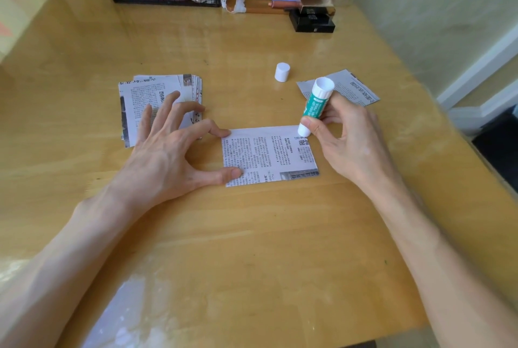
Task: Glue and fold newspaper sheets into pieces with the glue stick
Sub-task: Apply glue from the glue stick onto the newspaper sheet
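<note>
Gluing step in hand, at the far edge of one sheet.

Pins the left edge of the sheet [269, 157], which lies flat at mid-worktop [252, 235], with thumb and forefinger of the spread left hand [168, 157]; grips the uncapped glue stick [315, 108] in the curled right hand [350, 140], tip down on the sheet's far right corner. Notes the cap [282, 72] upright beyond the sheet, a stack [151, 101] of cut sheets to the left, and one piece [356, 87] behind the right hand. Judges gluing barely begun here. Next calls for an even stroke along the far margin toward the left hand, with a firm hold against creep, then the fold.
</note>
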Demonstrator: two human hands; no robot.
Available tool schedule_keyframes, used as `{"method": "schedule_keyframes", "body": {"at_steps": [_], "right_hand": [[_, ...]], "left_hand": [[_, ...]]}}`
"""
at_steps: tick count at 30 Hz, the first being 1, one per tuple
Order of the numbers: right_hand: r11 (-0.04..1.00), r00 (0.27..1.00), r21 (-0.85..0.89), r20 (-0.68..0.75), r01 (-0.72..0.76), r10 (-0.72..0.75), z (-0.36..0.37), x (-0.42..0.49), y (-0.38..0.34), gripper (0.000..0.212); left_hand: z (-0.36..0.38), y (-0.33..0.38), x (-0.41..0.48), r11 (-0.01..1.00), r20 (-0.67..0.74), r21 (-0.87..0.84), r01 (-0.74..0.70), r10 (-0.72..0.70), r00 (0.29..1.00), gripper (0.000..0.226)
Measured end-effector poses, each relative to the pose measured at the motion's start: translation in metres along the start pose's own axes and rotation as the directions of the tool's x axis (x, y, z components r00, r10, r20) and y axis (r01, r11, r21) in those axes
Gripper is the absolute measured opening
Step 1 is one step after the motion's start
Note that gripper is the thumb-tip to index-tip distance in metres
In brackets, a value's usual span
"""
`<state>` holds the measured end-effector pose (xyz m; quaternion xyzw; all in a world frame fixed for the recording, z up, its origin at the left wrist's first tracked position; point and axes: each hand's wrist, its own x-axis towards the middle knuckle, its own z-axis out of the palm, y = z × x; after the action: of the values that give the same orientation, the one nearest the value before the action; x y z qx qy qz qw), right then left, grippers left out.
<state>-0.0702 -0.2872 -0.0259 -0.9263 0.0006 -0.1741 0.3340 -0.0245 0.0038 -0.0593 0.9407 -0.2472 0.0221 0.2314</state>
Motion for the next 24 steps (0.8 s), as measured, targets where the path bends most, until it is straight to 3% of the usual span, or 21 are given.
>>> {"method": "schedule_keyframes", "body": {"at_steps": [6, 11, 17, 24], "right_hand": [[0.983, 0.979, 0.178, -0.204, 0.047, -0.010, -0.002, -0.006, -0.015, 0.016], [0.967, 0.926, 0.253, -0.371, 0.029, 0.069, -0.006, -0.003, -0.011, 0.017], [0.893, 0.993, 0.448, -0.118, 0.051, 0.003, 0.022, -0.004, -0.029, 0.019], [0.898, 0.988, 0.431, 0.073, 0.091, -0.135, 0.053, -0.008, -0.045, 0.023]], "left_hand": [[0.000, 0.000, 0.001, 1.000, -0.001, 0.010, 0.008, -0.008, 1.000, 0.081], [0.000, -0.001, 0.001, 1.000, -0.007, 0.015, 0.006, -0.006, 1.000, 0.081], [0.001, 0.000, 0.001, 1.000, -0.015, 0.006, 0.013, -0.013, 1.000, 0.081], [0.001, 0.002, 0.000, 1.000, -0.013, 0.000, 0.009, -0.009, 1.000, 0.080]]}}
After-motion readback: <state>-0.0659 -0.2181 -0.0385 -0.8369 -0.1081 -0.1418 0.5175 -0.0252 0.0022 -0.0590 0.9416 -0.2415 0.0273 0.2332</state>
